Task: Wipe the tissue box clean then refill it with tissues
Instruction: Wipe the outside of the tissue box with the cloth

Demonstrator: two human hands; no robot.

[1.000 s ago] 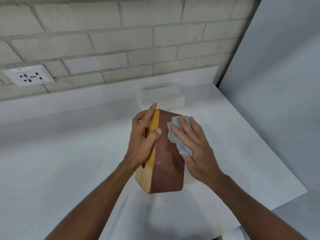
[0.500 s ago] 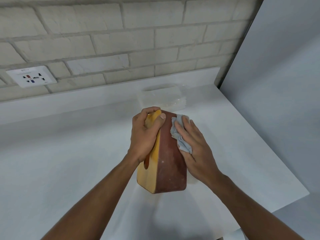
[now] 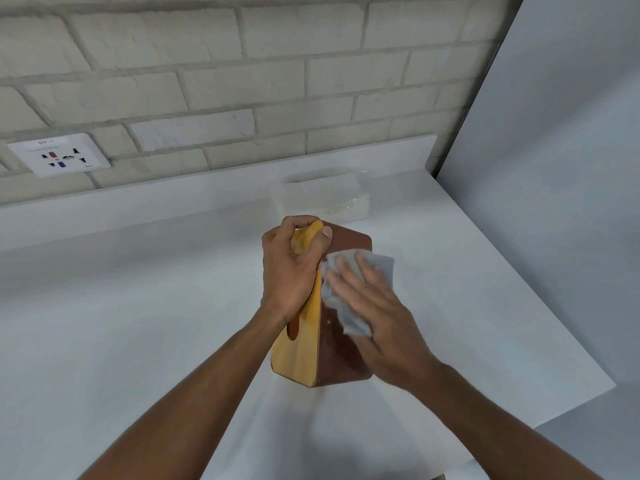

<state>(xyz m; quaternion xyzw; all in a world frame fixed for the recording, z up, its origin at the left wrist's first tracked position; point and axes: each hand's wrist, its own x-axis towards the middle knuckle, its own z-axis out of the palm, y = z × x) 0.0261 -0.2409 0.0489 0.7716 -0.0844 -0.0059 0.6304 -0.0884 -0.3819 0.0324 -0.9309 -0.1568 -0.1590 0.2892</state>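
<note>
A wooden tissue box stands on end on the white counter, with a yellow slotted face to the left and a red-brown face toward me. My left hand grips its top edge, fingers curled over the yellow face. My right hand presses a grey cloth flat against the red-brown face with straight fingers. A clear-wrapped pack of white tissues lies behind the box near the wall.
The white counter ends at a brick wall with a power socket on the left. A pale grey panel bounds the right side. The counter's front right corner lies close to my right arm.
My left hand went from flat against the box's edge to curled over its top. My right hand slid the cloth leftward and down across the red-brown face.
</note>
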